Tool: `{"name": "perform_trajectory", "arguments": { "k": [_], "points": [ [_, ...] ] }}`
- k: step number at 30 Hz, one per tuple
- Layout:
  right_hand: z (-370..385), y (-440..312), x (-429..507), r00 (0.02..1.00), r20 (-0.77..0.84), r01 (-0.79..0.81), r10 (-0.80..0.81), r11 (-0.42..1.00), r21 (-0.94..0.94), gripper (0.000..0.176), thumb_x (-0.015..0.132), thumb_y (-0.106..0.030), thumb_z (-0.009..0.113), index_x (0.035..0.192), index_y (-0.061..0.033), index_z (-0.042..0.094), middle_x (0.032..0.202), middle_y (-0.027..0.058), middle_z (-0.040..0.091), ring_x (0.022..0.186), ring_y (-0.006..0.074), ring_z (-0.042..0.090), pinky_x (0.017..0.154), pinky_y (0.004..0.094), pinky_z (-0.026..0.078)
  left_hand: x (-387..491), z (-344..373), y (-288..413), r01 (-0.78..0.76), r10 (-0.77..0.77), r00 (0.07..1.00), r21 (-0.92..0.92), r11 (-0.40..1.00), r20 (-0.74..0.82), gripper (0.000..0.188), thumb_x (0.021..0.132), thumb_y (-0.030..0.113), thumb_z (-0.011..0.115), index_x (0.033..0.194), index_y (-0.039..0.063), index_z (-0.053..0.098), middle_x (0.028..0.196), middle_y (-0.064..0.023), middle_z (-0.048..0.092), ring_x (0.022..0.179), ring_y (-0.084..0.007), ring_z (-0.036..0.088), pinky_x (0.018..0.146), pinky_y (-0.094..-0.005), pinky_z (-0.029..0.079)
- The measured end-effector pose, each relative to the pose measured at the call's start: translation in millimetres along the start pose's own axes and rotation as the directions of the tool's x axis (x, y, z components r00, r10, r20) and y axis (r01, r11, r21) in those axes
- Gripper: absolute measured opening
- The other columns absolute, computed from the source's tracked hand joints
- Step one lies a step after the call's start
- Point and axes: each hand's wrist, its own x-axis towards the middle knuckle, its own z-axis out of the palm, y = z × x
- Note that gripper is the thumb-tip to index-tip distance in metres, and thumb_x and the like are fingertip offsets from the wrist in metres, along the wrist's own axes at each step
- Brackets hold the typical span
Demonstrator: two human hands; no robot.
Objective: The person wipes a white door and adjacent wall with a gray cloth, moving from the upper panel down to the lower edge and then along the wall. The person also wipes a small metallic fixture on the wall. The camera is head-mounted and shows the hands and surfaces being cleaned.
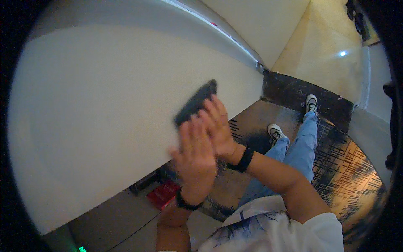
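My left hand (195, 160) and my right hand (218, 126) are side by side and overlap near the middle of the view, both blurred, with the fingers stretched out. A dark, flat, oblong object (196, 102) is at the fingertips of both hands, against a broad white surface (104, 104). Its near edge is partly hidden by the fingers, and its kind is unclear. Whether either hand grips it cannot be told. Each wrist has a black band, the left one (189, 201) lower in view than the right one (241, 160).
A long shiny rail (220, 28) runs along the white surface's far side. Below its near edge are a red item (162, 193) and a thin black cable (135, 231). My legs and shoes (276, 132) are on a dark patterned floor (340, 167), beside pale walls.
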Motion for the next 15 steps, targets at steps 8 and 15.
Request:
{"name": "perform_trajectory", "arguments": {
  "k": [8, 15],
  "points": [
    [-22.1, 55.6, -25.7, 0.943, 0.123, -0.31, 0.309, 0.951, -0.007, 0.054, 0.08, -0.021, 0.051, 0.129, -0.0061, 0.036, 0.138, 0.0172, 0.028, 0.128, 0.0405, 0.022, 0.105, 0.0484, 0.019, 47.0, 42.4, 56.4, -0.086, 0.079, 0.986, 0.04, 0.995, 0.145, 0.045, 0.085, 0.019, 0.039, 0.129, 0.005, 0.04, 0.138, -0.0078, 0.034, 0.132, -0.0243, 0.022, 0.101, -0.0522, 0.015],
    [-7.3, 30.6, 56.6, 0.994, 0.081, 0.064, -0.067, 0.997, 0.049, 0.046, 0.078, -0.022, 0.053, 0.121, -0.0091, 0.048, 0.135, 0.0152, 0.035, 0.127, 0.0398, 0.025, 0.102, 0.0527, 0.021, 53.6, -3.8, 8.0, 0.266, -0.264, 0.963, 0.016, 0.964, -0.051, 0.043, 0.09, 0.017, 0.034, 0.131, 0.002, 0.035, 0.141, -0.0106, 0.028, 0.131, -0.03, 0.024, 0.099, -0.0607, -0.002]
  ]
}}
